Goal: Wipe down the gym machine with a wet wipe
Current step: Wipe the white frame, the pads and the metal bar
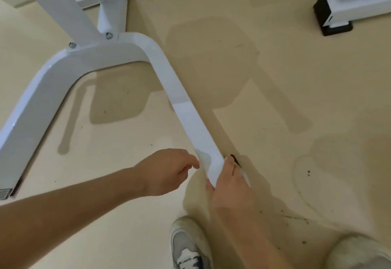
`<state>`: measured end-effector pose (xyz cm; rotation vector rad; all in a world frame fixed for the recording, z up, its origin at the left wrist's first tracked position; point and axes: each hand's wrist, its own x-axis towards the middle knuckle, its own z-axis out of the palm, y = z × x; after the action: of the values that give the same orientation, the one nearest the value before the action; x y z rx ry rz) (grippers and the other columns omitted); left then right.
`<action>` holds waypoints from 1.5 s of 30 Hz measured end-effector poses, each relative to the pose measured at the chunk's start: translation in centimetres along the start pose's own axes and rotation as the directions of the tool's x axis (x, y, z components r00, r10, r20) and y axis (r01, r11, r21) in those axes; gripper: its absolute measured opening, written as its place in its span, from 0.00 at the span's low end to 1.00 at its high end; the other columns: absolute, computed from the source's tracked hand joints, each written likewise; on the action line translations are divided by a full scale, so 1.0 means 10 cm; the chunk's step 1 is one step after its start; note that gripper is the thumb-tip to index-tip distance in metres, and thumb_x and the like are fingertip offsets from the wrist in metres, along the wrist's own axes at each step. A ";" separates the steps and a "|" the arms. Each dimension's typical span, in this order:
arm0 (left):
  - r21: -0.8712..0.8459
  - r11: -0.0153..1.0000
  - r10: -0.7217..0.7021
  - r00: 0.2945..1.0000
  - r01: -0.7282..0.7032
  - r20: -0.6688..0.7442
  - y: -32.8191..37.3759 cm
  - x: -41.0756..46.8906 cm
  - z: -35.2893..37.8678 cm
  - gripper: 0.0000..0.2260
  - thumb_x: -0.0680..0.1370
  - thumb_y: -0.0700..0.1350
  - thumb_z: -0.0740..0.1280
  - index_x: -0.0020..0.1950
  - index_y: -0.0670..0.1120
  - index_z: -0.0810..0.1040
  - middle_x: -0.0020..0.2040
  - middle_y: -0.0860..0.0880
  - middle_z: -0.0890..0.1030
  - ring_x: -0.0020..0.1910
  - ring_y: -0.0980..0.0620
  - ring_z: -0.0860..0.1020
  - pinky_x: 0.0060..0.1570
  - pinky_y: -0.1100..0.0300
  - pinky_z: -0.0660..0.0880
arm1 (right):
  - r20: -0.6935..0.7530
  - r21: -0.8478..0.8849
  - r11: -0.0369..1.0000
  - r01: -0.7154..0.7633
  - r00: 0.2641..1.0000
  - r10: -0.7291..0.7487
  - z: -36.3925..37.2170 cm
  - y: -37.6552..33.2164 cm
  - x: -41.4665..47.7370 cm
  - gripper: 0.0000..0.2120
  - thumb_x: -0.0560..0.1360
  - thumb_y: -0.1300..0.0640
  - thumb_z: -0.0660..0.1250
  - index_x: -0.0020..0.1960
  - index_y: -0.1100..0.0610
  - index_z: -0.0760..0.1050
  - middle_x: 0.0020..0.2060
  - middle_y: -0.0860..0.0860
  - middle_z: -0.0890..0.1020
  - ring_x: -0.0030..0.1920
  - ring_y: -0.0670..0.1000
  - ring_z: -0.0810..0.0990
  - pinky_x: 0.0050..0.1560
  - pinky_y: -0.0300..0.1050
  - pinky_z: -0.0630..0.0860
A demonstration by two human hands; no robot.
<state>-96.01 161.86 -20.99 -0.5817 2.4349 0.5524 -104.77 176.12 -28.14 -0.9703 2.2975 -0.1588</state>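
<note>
- The beige floor fills the view, crossed by soft shadows and marked with dark specks near your feet.
- The gym machine's white base frame spreads from the upper left. One curved leg runs down towards you and ends between your hands.
- A second white frame foot with a black end cap stands at the upper right, well apart from the leg.
- Your right hand grips the near end of the leg, with the thumb on its left side and the fingers curled over its right side.
- Your left hand sits just beside the leg on its left. The fingers are loosely curled, with the tips at the leg's edge. You cannot tell whether they pinch anything.
- Your left shoe and right shoe show at the bottom edge.
- The wet wipe is under your right hand against the leg's end. Only a white strip of it shows past the palm.
- A greyish damp patch lies on the leg's top face between your hands.
- A small black part pokes out beside the leg at your right fingertips.
- Bolts hold the frame joint together.
</note>
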 end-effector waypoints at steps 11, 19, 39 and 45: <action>0.143 0.990 0.053 0.972 -0.020 -0.229 0.07 0.29 -0.22 0.17 0.78 0.39 0.58 0.66 0.49 0.73 0.59 0.51 0.76 0.57 0.50 0.73 0.55 0.59 0.72 | 0.381 0.890 0.368 -0.268 0.880 -0.282 -0.50 -0.08 0.75 0.41 0.72 0.54 0.71 0.77 0.56 0.51 0.73 0.52 0.65 0.70 0.51 0.67 0.68 0.47 0.67; 0.187 0.978 0.168 0.895 -0.097 -0.413 0.31 0.77 0.20 0.12 0.78 0.49 0.59 0.57 0.47 0.75 0.56 0.49 0.78 0.55 0.50 0.76 0.57 0.55 0.73 | 0.476 0.845 -0.147 -0.514 0.848 -0.233 -0.62 0.20 1.02 0.34 0.69 0.77 0.49 0.73 0.62 0.62 0.55 0.64 0.78 0.53 0.57 0.77 0.58 0.49 0.73; 0.365 0.839 0.519 0.792 -0.403 -0.321 -0.18 1.12 0.23 0.14 0.78 0.48 0.57 0.32 0.49 0.72 0.30 0.51 0.74 0.34 0.48 0.71 0.45 0.55 0.67 | 0.205 0.937 0.278 -0.213 0.977 0.058 -0.67 0.02 1.34 0.14 0.79 0.61 0.57 0.61 0.51 0.74 0.53 0.48 0.81 0.53 0.47 0.80 0.55 0.46 0.77; 0.359 0.932 0.229 0.851 -0.051 -0.473 -0.75 1.46 -0.44 0.17 0.75 0.48 0.54 0.27 0.48 0.72 0.27 0.52 0.73 0.33 0.49 0.73 0.51 0.53 0.68 | 0.183 0.915 0.361 -0.182 0.983 0.031 -0.53 -0.10 1.39 0.17 0.78 0.65 0.57 0.62 0.51 0.74 0.55 0.50 0.80 0.53 0.49 0.80 0.61 0.51 0.76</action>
<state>-104.94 149.47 -28.46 -0.4406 3.0050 0.0163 -114.73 165.26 -30.65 -0.1747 1.6388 -1.1805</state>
